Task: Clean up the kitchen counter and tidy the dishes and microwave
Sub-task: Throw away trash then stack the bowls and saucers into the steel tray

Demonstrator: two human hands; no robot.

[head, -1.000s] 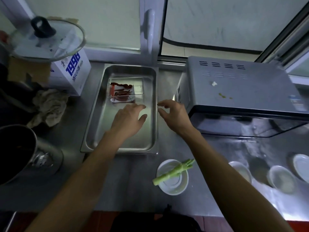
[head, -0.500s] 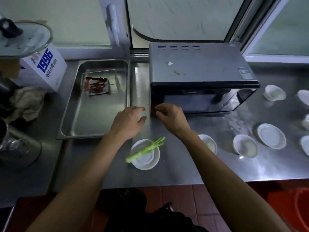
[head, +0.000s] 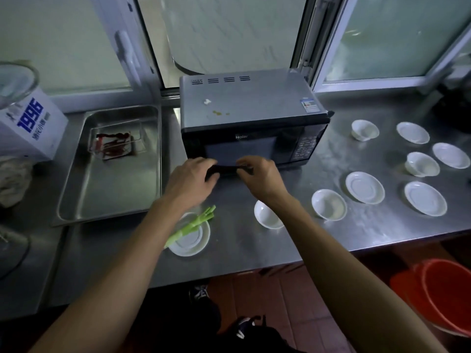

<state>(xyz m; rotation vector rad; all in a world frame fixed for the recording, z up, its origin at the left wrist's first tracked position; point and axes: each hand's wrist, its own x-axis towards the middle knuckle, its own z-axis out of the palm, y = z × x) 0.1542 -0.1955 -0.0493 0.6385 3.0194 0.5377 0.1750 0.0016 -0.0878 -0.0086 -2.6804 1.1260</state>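
Both hands, left (head: pixel 190 180) and right (head: pixel 260 175), grip a dark handle (head: pixel 227 169) low on the microwave (head: pixel 251 118) door at the counter's (head: pixel 318 225) middle, so it looks like the microwave step, and next comes a steady outward pull.

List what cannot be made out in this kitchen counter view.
Head view only:
- The dark object that the left hand and right hand hold: mostly covered by fingers, too dim to identify.
- Microwave interior: dark door glass hides it.
- Microwave keypad: labels too small.
- White dish: partly hidden by the right forearm.
- Glass lid: cut off by the left edge.
- Red bucket: cut off by the right edge.
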